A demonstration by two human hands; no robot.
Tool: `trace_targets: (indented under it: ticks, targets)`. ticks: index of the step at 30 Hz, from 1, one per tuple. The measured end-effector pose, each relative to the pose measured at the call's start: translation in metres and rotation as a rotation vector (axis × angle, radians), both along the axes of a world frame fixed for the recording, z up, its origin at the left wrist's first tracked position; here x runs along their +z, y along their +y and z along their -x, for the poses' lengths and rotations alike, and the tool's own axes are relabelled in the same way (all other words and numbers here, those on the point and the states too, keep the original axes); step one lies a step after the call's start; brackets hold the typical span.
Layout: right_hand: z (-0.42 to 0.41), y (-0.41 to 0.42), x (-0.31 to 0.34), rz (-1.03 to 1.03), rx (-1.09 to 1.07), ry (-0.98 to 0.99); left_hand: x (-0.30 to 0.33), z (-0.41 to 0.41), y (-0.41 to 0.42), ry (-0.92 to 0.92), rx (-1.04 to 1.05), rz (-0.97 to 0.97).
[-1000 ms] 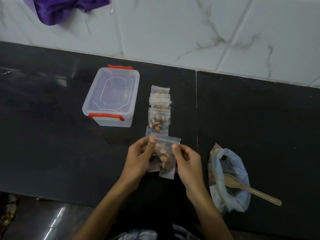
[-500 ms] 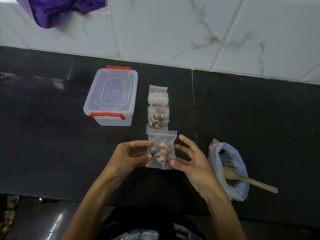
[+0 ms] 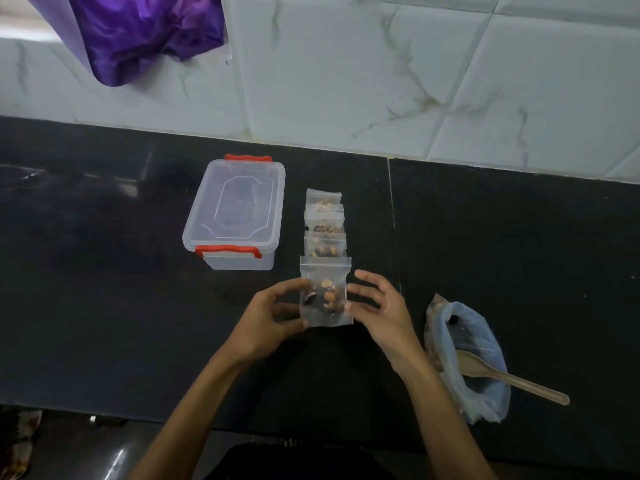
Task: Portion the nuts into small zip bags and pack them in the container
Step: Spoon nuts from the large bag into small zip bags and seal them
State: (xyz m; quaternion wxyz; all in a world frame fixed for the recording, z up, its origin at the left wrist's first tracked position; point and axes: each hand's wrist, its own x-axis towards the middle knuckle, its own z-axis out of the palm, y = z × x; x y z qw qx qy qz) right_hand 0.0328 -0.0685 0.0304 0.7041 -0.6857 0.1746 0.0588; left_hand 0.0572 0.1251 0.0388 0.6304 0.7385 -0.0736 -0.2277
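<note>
Between both hands (image 3: pixel 273 320) (image 3: pixel 381 313), filled zip bag (image 3: pixel 325 296), edges touched.

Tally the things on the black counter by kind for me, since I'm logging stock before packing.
Small clear zip bags holding nuts: 4, three in a row and one between the left hand and right hand
Clear lidded plastic container with red clips: 1
Large pale blue plastic bag of nuts: 1
Beige spoon: 1
Total: 7
</note>
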Motion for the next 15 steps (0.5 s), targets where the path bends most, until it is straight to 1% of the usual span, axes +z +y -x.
trace_targets:
  ticks: [4,9,12,15]
  targets:
    - [-0.026,0.008,-0.015,0.178,-0.039,-0.086,-0.011,-0.024,-0.009,-0.114,-0.011,-0.148]
    - [-0.041,0.018,-0.034,0.369,-0.106,-0.097,-0.025,-0.043,-0.017,-0.332,-0.006,-0.387]
    - [-0.044,0.022,-0.035,0.432,-0.119,-0.091,-0.031,-0.047,-0.018,-0.359,-0.013,-0.426]
    - [-0.044,0.026,-0.036,0.449,-0.136,-0.079,-0.036,-0.049,-0.017,-0.367,-0.018,-0.437]
